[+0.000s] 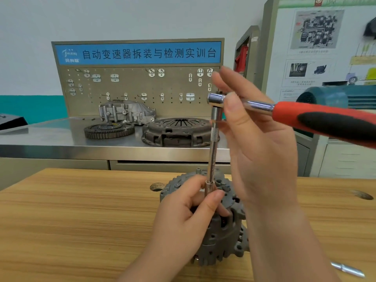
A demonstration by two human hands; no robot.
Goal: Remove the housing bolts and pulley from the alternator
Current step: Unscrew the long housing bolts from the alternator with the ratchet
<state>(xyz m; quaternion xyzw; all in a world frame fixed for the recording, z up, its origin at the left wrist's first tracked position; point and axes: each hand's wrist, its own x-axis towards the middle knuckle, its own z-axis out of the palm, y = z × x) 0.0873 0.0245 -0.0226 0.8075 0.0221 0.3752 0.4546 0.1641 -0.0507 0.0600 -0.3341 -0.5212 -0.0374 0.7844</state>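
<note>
**Ratchet held upright over the alternator**

The alternator point(221, 231) is stood on end on the wooden table point(81, 220), in the lower middle of the view, with its ribbed grey housing turned towards the camera. A slim bar point(213, 153) is set upright above its top face. The bar's lower end is pinched by the left hand point(183, 218), whose thumb and fingers are curled closely round it right at the housing. What the tip meets is hidden by those fingers.

The bar's upper end is seated in the head of a ratchet point(216, 98). The ratchet's neck is clamped by the right hand point(262, 147), thumb in front and fingers behind, while the red and black handle is left pointing out to the right. The alternator is thus placed straight below the right hand and partly behind the left.

A small metal piece point(348, 269) is seen on the table at lower right. On the steel bench point(50, 137) behind, a flywheel point(108, 130) and a clutch cover point(177, 132) are laid before a pegboard point(132, 104).
</note>
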